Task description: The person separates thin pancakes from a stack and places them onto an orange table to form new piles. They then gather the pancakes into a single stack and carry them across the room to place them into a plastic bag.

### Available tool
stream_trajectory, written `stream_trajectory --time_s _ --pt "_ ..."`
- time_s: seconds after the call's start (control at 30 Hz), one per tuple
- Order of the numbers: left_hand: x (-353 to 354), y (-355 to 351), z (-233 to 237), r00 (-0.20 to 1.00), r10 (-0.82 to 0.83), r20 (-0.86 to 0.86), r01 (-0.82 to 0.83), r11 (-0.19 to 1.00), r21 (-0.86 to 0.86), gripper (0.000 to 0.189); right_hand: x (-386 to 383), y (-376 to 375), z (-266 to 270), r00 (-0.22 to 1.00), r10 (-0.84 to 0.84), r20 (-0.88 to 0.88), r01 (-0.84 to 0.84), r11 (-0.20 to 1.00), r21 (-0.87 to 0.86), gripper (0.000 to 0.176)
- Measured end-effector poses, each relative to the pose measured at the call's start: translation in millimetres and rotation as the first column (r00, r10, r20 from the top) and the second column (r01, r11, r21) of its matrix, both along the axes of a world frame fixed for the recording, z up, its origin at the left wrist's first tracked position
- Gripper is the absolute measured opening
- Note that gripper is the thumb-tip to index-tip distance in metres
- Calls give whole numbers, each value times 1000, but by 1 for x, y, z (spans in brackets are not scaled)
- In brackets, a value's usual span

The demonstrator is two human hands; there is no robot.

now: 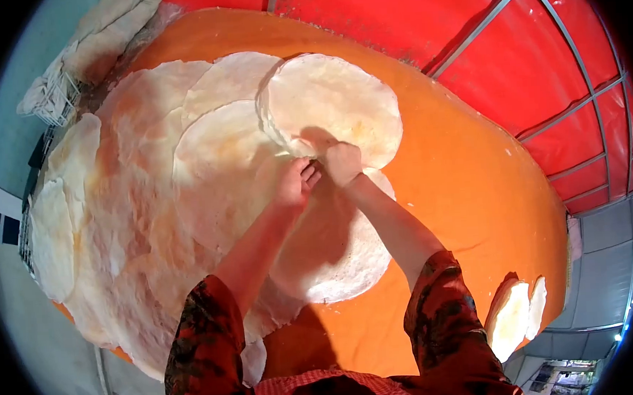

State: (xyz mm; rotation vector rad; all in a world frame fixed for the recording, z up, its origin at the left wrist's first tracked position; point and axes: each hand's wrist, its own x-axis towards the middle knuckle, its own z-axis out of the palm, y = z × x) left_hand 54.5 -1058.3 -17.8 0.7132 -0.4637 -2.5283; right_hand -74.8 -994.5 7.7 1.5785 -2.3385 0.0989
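Observation:
Many thin round flatbreads (144, 185) lie overlapping across the left and middle of an orange surface (459, 190). A stack of round sheets (333, 103) sits at the upper middle, its near edge under my hands. My right hand (343, 163) is closed at that near edge, its fingers pinching the sheet's rim. Close beside it on the left, my left hand (300, 180) has its fingers curled near the same edge; what they hold, if anything, cannot be made out. Another round sheet (334, 261) lies below my hands, partly in shadow.
Two pale bread pieces (510, 320) lie at the lower right edge of the surface. A bunched cloth (101, 48) rests over a wire basket (57, 96) at the upper left. A red panelled wall (539, 78) with metal bars runs behind the surface.

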Motion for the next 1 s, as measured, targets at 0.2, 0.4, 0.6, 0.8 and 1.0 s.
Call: stream_trajectory --time_s 0.2,0.4,0.6,0.8,1.0 --pt "-1 -3 3 996 -14 -86 11 999 -41 19 10 -13 17 995 -66 79 57 992 113 14" --pt "-1 -16 -6 972 -134 -195 120 989 -83 34 22 18 34 880 137 455 -54 980 -191 54" --pt "6 -10 41 978 -209 -11 204 963 -174 53 12 5 16 920 -12 393 141 943 -301 45" --pt "94 1 70 993 -8 119 61 889 -453 43 -23 7 89 984 -177 7 177 979 -102 39" --pt "249 91 62 920 77 384 4 978 -207 39 119 127 140 -75 665 743 589 631 -505 37"
